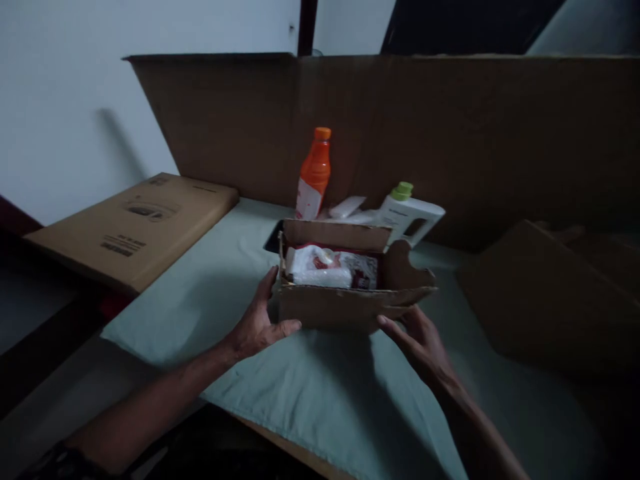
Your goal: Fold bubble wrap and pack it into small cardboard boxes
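1. A big cardboard panel (450,133) stands upright behind everything, probably serving you as a backstop.
2. The counter (280,437) reaches toward you under a pale green cloth (240,233), perhaps spread to protect its surface.
3. A flat carton (165,250) lies at the left edge, and a dim cardboard shape (525,300) sits at the far right; both seem set aside so the middle is yours to work in.
4. Your open box (330,310) is in that middle, directly before you, its mouth up so the contents stay in. You can't tell whether it rests on the cloth or hangs just above it.
5. Your left hand (260,323) has its grip closed around the near left corner, thumb on the front; your right hand (420,340) is clamped on the lower right corner, fingers partly hidden beneath. Holding opposite ends likely keeps the box level.
6. An orange bottle (316,167) and a white jug (400,217) stand behind the box, apparently out of your hands' way.
7. Inside, a red-and-white packet (369,267) lies behind a clear-wrapped bundle (323,278), both toward the left, leaving space at the right.
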Available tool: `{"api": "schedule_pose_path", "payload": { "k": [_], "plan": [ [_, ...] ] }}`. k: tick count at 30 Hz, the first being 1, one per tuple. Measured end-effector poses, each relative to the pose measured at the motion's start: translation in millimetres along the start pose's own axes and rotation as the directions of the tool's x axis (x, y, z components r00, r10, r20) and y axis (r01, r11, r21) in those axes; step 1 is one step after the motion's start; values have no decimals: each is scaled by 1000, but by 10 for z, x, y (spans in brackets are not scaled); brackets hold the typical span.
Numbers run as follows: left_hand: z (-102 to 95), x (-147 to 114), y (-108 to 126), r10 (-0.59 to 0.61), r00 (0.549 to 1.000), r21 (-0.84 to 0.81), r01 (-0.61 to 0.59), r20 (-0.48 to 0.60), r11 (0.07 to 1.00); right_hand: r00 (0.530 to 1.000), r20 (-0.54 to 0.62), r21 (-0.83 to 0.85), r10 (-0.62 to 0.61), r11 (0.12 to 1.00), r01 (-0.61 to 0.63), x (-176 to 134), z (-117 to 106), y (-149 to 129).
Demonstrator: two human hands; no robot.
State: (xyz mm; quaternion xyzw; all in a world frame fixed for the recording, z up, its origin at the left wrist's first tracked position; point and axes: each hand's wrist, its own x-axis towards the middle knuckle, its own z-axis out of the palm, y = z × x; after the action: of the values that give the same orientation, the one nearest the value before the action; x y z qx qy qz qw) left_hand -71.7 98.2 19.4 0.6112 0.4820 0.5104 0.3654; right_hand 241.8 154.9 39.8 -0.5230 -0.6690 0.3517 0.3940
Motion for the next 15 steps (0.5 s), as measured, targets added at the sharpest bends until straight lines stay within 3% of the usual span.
{"api": "schedule_pose_path", "payload": {
  "k": [2,4,7,11,15],
  "plan": [
    [-125,121,-147,-44,999,-5,44,32,999,999,-16,-8,32,999,-32,-34,11,19],
    [-223,280,-227,-62,988,-72,73,140,995,997,-33,-41,74,996,-75,-66,57,-7],
    [-270,482,-227,20,957,-203,42,291,978,991,-89,-91,104,990,-112,-107,146,-78],
    [-331,484,-194,53,984,-194,-20,169,981,994,-78,-120,76,989,-85,-35,261,-173],
    [-709,271,-264,52,998,-131,-54,-18,990,997,46,-85,-55,995,59,414,643,-414]
  ]
}}
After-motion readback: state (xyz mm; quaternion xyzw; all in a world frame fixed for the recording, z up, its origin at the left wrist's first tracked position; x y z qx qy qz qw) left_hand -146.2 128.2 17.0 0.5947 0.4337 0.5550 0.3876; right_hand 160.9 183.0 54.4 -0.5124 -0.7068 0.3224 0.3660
